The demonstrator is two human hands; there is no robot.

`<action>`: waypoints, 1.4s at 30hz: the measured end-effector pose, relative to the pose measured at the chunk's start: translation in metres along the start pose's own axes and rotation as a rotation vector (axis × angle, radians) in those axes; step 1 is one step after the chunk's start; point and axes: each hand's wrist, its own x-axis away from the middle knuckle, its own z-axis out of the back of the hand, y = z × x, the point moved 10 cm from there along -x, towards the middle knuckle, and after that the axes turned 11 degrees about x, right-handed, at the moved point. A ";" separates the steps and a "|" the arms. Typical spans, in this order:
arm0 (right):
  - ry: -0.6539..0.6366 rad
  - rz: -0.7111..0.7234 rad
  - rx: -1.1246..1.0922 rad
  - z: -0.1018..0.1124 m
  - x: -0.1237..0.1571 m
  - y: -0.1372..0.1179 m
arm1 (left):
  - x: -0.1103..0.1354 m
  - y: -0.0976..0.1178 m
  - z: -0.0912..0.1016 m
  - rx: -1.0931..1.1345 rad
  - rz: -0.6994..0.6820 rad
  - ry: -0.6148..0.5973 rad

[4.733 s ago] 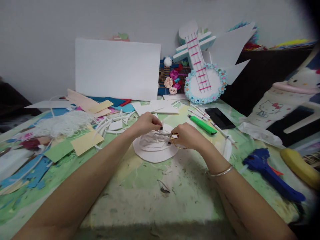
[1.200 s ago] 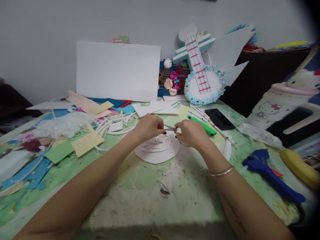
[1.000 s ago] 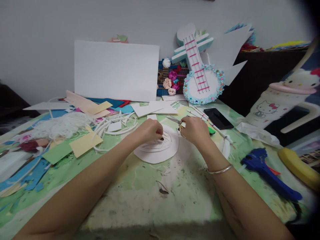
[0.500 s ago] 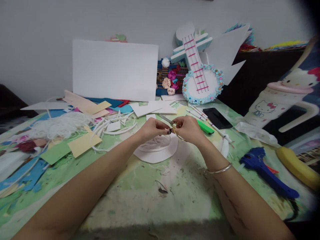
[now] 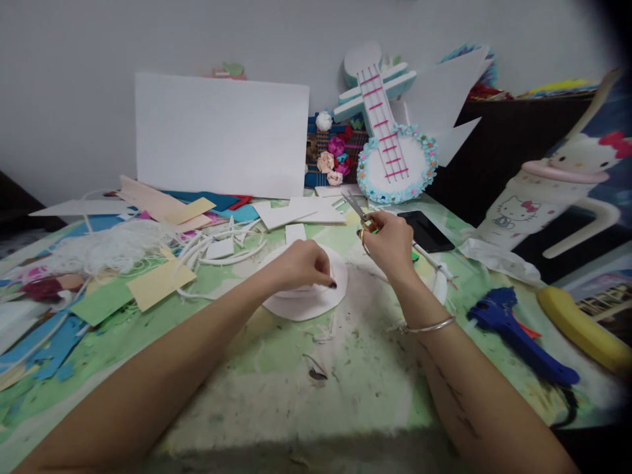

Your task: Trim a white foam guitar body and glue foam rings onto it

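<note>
A round white foam disc (image 5: pixel 323 304) with cut spiral layers lies at the middle of the table. My left hand (image 5: pixel 299 266) rests on its top, fingers curled and pressed down on the foam. My right hand (image 5: pixel 388 242) is lifted to the right of the disc, closed round small gold-handled scissors (image 5: pixel 356 209) whose blades point up and away to the back left. A silver bangle (image 5: pixel 427 325) circles my right wrist.
A green marker and thin pens lie behind my right hand, next to a black phone (image 5: pixel 425 230). A blue glue gun (image 5: pixel 518 334) lies at the right. A white board (image 5: pixel 221 135) and foam guitar (image 5: pixel 390 148) lean on the wall. Paper and foam scraps (image 5: pixel 148 263) cover the left.
My right hand has lifted the scissors away from the disc, up and to the right. My left hand has dropped from meeting the scissors onto the top of the foam disc.
</note>
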 end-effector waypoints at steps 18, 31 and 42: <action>-0.160 0.027 0.501 -0.029 -0.007 0.031 | 0.035 0.024 -0.070 -0.469 0.106 -0.270; -0.166 0.145 0.330 -0.057 -0.021 0.038 | 0.008 0.018 -0.015 -0.352 -0.002 0.098; -0.317 0.257 0.396 -0.055 -0.011 0.022 | -0.010 -0.015 -0.011 -0.294 0.031 0.195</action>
